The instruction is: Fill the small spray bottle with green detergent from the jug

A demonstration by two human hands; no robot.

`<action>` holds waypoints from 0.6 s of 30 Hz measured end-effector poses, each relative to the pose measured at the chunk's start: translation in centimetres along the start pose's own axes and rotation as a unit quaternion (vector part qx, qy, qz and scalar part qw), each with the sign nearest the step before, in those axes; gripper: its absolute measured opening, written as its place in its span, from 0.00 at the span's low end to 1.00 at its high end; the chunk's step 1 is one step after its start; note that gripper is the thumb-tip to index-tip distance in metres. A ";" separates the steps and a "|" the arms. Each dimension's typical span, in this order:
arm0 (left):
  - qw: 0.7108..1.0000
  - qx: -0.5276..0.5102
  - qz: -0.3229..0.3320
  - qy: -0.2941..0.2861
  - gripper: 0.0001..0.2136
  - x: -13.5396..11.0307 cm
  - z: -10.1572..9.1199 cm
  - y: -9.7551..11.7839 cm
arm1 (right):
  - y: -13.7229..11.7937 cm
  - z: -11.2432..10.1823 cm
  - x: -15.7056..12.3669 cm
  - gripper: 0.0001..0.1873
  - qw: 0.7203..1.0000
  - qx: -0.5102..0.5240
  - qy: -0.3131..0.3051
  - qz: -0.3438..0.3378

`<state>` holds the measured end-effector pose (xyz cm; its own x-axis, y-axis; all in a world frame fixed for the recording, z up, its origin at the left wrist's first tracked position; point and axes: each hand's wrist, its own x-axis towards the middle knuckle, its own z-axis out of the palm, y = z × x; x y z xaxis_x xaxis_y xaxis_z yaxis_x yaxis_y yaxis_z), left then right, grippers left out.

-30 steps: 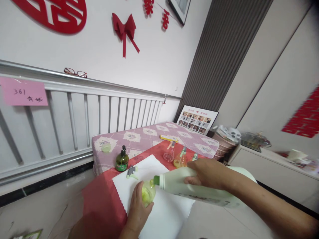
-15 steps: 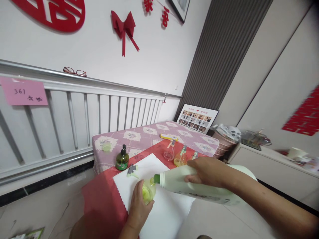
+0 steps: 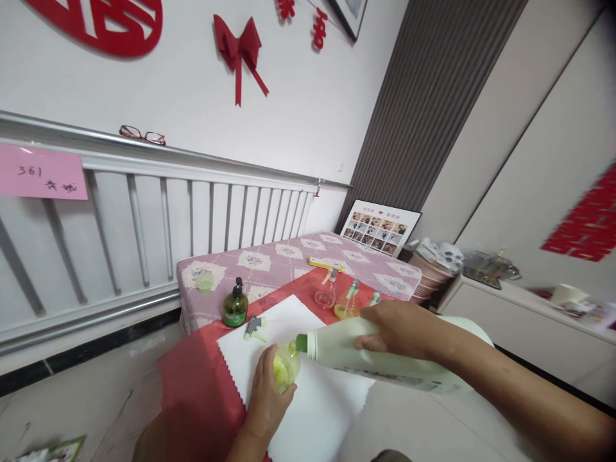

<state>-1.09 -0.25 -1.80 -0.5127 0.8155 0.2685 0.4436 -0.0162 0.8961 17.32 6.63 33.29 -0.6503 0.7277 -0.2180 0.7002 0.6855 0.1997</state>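
On the pink paper note that is sticking to the white railing, I am reading the handwritten number "361", and the two written characters under it are too small for me to read. The big white jug that my right hand is tilting is showing some print on its side, but it is too blurred to read. The red cut-paper characters on the wall are partly cropped, so I am not reading them.
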 end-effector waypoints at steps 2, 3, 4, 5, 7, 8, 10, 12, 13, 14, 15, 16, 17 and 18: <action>1.000 -0.001 0.004 -0.001 0.40 0.0 0.0 -0.1 | 0.0 0.0 0.1 0.17 1.000 -0.001 0.002 0.002; 1.000 -0.001 0.006 -0.001 0.40 0.0 0.0 -0.1 | 0.0 0.1 0.1 0.17 1.000 -0.003 0.003 0.003; 1.000 -0.001 0.006 -0.001 0.40 0.0 0.0 -0.1 | 0.0 0.0 0.1 0.17 1.000 -0.005 0.004 0.005; 1.000 -0.001 0.004 -0.001 0.40 0.0 0.0 0.0 | -0.1 0.0 0.1 0.17 1.000 -0.007 0.004 0.005; 1.000 -0.001 0.002 0.000 0.40 -0.1 0.0 0.0 | -0.1 0.0 0.1 0.17 1.000 -0.008 0.002 0.003; 1.000 -0.002 0.001 -0.001 0.40 -0.1 0.0 0.0 | -0.2 -0.1 0.1 0.17 1.000 -0.008 0.002 0.002; 1.000 -0.004 -0.001 -0.003 0.39 -0.1 0.0 -0.1 | -0.3 -0.2 0.0 0.17 1.000 -0.008 0.000 0.003; 1.000 -0.006 0.001 -0.006 0.40 -0.2 0.0 -0.1 | -0.4 -0.3 0.0 0.17 1.000 -0.010 -0.001 0.007; 1.000 -0.007 0.002 -0.007 0.40 -0.1 0.0 -0.1 | -0.4 -0.3 0.0 0.18 1.000 -0.011 -0.002 0.009; 1.000 -0.008 0.002 -0.007 0.40 -0.1 0.0 -0.1 | -0.4 -0.3 0.0 0.18 1.000 -0.010 -0.002 0.009; 1.000 -0.009 0.002 -0.007 0.40 -0.1 0.0 0.0 | -0.4 -0.3 0.0 0.18 1.000 -0.010 -0.002 0.008; 1.000 -0.009 0.001 -0.008 0.40 -0.1 0.0 0.0 | -0.4 -0.3 0.0 0.17 1.000 -0.009 -0.002 0.008; 1.000 -0.008 0.000 -0.010 0.40 -0.1 0.0 0.0 | -0.4 -0.3 0.0 0.17 1.000 -0.008 -0.001 0.009; 1.000 -0.007 -0.002 -0.012 0.40 -0.1 -0.1 0.1 | -0.4 -0.3 0.0 0.17 1.000 -0.007 -0.001 0.008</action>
<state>-1.05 -0.36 -1.75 -0.4971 0.8287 0.2572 0.4317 -0.0210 0.9018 16.96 6.33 33.51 -0.6389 0.7382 -0.2163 0.7058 0.6744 0.2170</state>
